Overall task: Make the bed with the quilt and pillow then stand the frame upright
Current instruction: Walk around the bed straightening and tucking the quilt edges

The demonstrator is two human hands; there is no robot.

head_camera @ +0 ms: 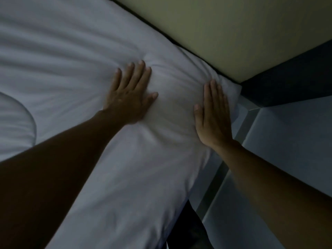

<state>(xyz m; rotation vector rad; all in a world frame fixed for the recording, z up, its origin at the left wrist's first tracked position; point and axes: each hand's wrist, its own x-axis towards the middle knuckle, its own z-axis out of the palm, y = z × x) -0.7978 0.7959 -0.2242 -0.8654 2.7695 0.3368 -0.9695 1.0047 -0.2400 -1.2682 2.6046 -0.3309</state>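
The soft white puffy pillow lies at the corner of the bed, and both hands are on top of it. The left hand is flat and wide open, fingers spread, pressing down into the pillow. It holds nothing. The cloth dips and wrinkles around it. The right hand is just beside it, on the pillow's edge. It is flat and open too, fingers close together, palm down, holding nothing. Out past the left hand, the white quilt with a curved stitched line spreads over the bed. Past the fingertips of both hands is a pale yellow-green wall. Beside the right hand, off the bed, stands a grey flat-topped piece of furniture. The room is dim.
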